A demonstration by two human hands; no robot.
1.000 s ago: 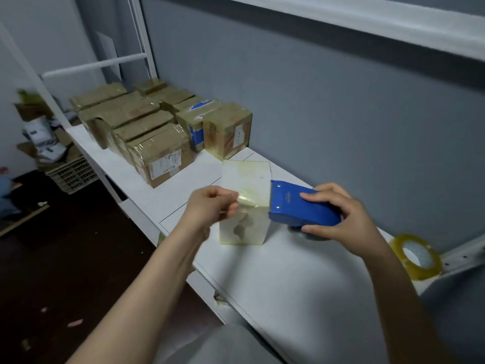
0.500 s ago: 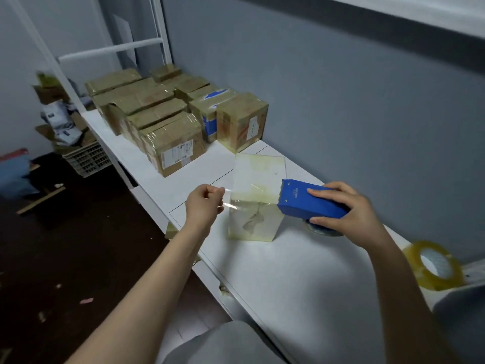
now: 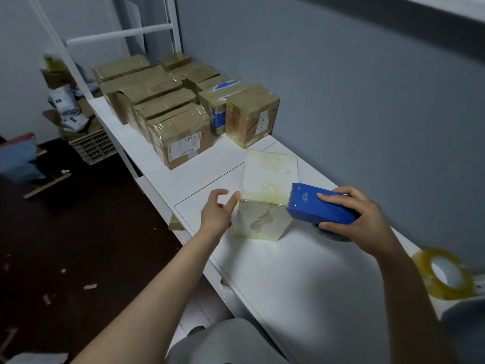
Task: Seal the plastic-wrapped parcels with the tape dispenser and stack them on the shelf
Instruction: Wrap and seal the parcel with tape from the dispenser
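At the left, sealed brown parcels (image 3: 181,132) are sitting in rows on the white shelf (image 3: 217,160), against the wall. Nearer, the left hand (image 3: 216,212) is reaching in on an outstretched forearm. Its fingers are loosely spread and holding nothing, with one fingertip touching the upper left edge of the pale plastic-wrapped parcel (image 3: 262,219). That parcel is standing upright on the shelf, and clear tape is lying across its top front edge, so sealing seems to be under way. The right hand (image 3: 362,219) is curling round the blue tape dispenser (image 3: 320,206), whose toothed blade is sitting at the parcel's right edge. Next, the strip probably needs cutting and smoothing down. A spare tape roll (image 3: 443,274) is lying far right.
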